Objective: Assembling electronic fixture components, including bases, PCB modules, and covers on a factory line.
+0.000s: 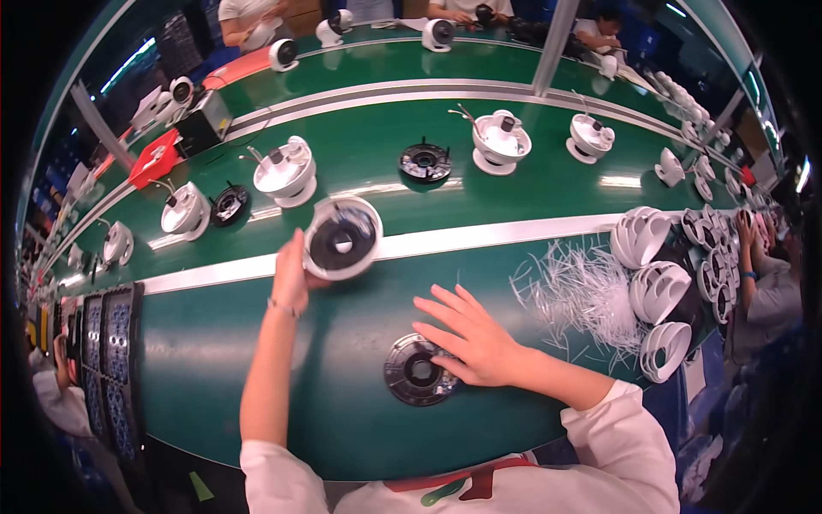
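Observation:
My left hand grips a white round housing with a black disc-shaped centre, lifted above the near edge of the green conveyor. Its fingers wrap round the left rim, partly out of sight behind it. Low over the green worktable, my right hand has its fingers spread. Beneath its thumb and fingertips lies a black round disc part with a ring-shaped middle; the hand covers its right side, and I cannot tell whether they touch.
White bowl-shaped housings with wires and black discs stand along the green conveyor. Right of my right hand lie a heap of thin clear strips and stacked white rings. Black trays sit at left. Other people work around.

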`<action>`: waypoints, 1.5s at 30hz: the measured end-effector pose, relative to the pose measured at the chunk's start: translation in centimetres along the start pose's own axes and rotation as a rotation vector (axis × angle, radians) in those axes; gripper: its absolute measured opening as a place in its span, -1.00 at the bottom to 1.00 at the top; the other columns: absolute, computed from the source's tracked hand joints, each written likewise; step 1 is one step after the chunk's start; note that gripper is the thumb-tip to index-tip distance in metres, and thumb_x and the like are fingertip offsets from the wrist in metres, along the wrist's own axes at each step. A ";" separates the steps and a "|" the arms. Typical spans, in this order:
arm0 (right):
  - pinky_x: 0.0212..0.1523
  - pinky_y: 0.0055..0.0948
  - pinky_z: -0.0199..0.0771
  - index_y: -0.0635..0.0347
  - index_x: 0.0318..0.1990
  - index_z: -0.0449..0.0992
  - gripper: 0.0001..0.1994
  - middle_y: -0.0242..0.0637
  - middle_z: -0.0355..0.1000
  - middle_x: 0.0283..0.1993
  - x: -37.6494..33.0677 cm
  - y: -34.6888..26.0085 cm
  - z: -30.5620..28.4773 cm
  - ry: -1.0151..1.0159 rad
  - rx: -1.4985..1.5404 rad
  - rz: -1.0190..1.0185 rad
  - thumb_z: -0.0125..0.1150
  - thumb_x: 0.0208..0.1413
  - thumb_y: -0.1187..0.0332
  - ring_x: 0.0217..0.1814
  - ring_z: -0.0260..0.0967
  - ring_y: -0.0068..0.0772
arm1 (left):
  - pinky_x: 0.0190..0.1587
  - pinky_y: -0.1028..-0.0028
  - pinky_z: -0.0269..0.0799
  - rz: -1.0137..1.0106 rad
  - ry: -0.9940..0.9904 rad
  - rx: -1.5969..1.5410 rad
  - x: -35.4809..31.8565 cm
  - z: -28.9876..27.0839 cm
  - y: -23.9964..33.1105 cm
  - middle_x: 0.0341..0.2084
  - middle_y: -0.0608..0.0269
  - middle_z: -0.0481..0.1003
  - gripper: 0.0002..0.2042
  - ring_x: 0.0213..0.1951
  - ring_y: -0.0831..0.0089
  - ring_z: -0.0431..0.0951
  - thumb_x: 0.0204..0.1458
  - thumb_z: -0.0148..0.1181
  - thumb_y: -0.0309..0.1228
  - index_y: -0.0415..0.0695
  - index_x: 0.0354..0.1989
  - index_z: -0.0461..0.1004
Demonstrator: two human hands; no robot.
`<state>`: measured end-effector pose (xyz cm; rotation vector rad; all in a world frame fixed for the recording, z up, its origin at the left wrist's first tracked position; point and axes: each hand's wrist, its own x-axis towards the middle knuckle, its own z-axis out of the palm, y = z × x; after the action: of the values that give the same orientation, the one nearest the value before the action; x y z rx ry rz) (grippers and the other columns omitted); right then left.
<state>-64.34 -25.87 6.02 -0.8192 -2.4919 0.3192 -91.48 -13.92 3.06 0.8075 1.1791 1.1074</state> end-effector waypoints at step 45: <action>-0.36 -0.52 0.34 0.34 -0.29 0.43 -0.72 -0.25 0.42 -0.41 -29.8 2.9 -10.1 1.185 -0.856 1.384 0.18 -0.02 0.26 -0.42 0.36 -0.46 | -0.15 0.54 0.36 0.371 0.169 -0.004 -4.0 -1.6 -5.4 -0.28 0.13 0.44 -0.81 -0.27 0.46 0.49 -0.03 0.00 -0.64 -0.31 -0.21 0.26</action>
<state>-36.81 -40.99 2.22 -2.1105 -0.5881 -0.6835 -91.81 -19.38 -1.18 0.9694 1.1940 1.5057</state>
